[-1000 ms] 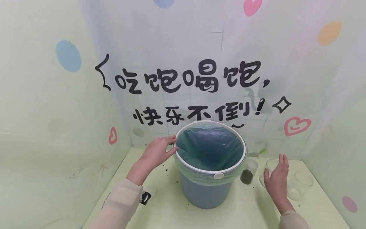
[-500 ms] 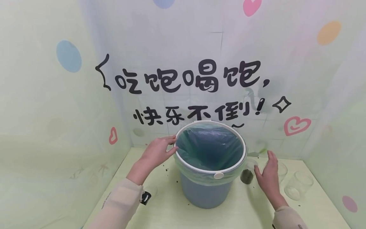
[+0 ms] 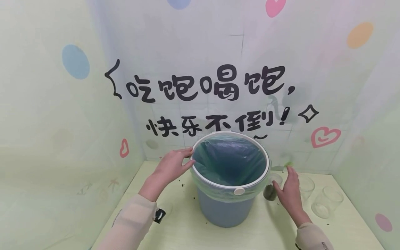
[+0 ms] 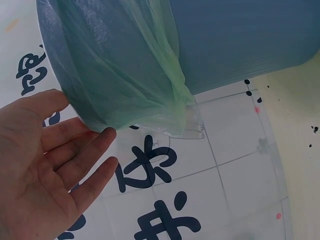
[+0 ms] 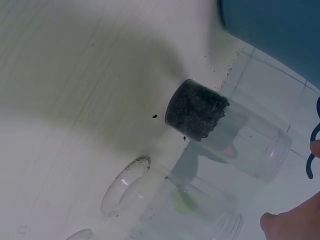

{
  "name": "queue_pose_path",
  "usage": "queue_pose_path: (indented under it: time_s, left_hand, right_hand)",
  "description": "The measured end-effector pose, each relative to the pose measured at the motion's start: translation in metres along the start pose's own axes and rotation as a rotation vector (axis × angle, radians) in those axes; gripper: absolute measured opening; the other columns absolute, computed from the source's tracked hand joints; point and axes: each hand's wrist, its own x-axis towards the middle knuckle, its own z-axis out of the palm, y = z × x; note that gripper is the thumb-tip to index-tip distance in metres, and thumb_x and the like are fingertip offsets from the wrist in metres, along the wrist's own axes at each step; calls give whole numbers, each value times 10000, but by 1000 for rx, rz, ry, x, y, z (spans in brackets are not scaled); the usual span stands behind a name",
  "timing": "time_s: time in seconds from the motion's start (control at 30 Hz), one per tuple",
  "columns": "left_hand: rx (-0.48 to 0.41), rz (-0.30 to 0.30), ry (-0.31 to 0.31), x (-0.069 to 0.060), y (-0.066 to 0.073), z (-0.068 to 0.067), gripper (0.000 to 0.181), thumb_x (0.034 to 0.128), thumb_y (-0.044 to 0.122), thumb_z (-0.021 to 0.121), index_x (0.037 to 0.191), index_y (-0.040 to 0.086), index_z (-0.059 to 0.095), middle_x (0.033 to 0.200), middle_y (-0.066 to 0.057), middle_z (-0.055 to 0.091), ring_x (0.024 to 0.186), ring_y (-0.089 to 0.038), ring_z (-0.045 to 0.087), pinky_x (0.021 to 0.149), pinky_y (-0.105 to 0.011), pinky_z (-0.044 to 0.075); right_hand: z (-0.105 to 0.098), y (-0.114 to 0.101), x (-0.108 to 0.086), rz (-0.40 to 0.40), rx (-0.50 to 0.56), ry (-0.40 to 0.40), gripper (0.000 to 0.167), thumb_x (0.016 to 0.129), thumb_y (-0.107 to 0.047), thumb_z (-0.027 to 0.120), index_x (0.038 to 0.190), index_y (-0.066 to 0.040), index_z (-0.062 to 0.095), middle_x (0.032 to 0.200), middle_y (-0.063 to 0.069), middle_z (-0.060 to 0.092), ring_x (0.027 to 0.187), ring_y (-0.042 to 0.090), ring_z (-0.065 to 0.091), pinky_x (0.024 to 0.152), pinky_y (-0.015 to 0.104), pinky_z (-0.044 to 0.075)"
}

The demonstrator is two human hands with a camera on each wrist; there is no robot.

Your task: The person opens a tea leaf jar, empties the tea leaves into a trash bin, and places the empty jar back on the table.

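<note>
A blue bin [image 3: 226, 212] with a white rim stands mid-table, lined with a thin green plastic bag [image 3: 229, 163] folded over its rim. My left hand [image 3: 170, 167] touches the rim's left side with thumb and fingertips; in the left wrist view its fingers [image 4: 82, 157] are loosely spread. Right of the bin stands a clear jar [image 5: 227, 131] partly filled with dark granules [image 5: 195, 110]. My right hand [image 3: 290, 194] is beside this jar, thumb and fingers apart and holding nothing. In the head view it partly hides a clear jar behind it.
Two more clear jars, one [image 3: 307, 186] behind my right hand and one [image 3: 327, 202] farther right, stand on the pale table [image 3: 175, 229]. Dark specks are scattered about. Printed sheets wall the back and sides. A small black object [image 3: 159, 216] is by my left sleeve.
My right hand has moved left, from in front of the middle clear jar to beside the jar of dark granules. The left hand stays at the bin's rim.
</note>
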Motion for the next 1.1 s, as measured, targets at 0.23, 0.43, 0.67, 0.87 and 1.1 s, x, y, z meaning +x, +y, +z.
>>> queue_pose_path:
  time_s: [0.23, 0.43, 0.67, 0.87, 1.1]
  left_hand:
    - [7, 6, 1, 1, 0, 0, 452, 983, 320, 619, 1372, 90, 605, 1479, -52, 548, 1305, -306, 580, 1082, -477, 490]
    - [1, 6, 3, 0, -1, 1, 455, 980, 319, 624, 1371, 87, 604, 1478, -55, 549, 1316, -311, 570, 1088, -478, 484]
    - [7, 0, 4, -1, -1, 1, 461, 980, 324, 623, 1377, 91, 599, 1481, -46, 546, 1322, -309, 565, 1093, -479, 479]
    - [10, -8, 1, 0, 0, 0, 462, 981, 329, 621, 1382, 100, 596, 1484, -30, 543, 1325, -307, 561, 1087, -481, 483]
    - [13, -2, 3, 0, 0, 0, 457, 983, 327, 618, 1379, 101, 599, 1479, -26, 549, 1321, -303, 567, 1088, -476, 485]
  right_hand:
    - [4, 4, -3, -19, -22, -22, 691, 863, -53, 682, 1409, 168, 322, 1437, 396, 323, 1326, 555, 316, 1060, 709, 312]
    - [8, 7, -6, -4, -45, -58, 677, 864, -47, 682, 1403, 173, 336, 1440, 402, 312, 1310, 572, 326, 1064, 724, 315]
    - [10, 5, -8, -1, -42, -73, 635, 862, -33, 685, 1376, 177, 375, 1419, 403, 332, 1296, 573, 345, 1052, 726, 331]
    - [11, 5, -11, 23, -56, -107, 594, 881, -47, 666, 1358, 174, 391, 1425, 412, 317, 1316, 592, 313, 1054, 743, 327]
    - [12, 8, -13, 60, -73, -163, 616, 896, -65, 659, 1387, 164, 368, 1454, 406, 288, 1320, 584, 319, 1063, 726, 336]
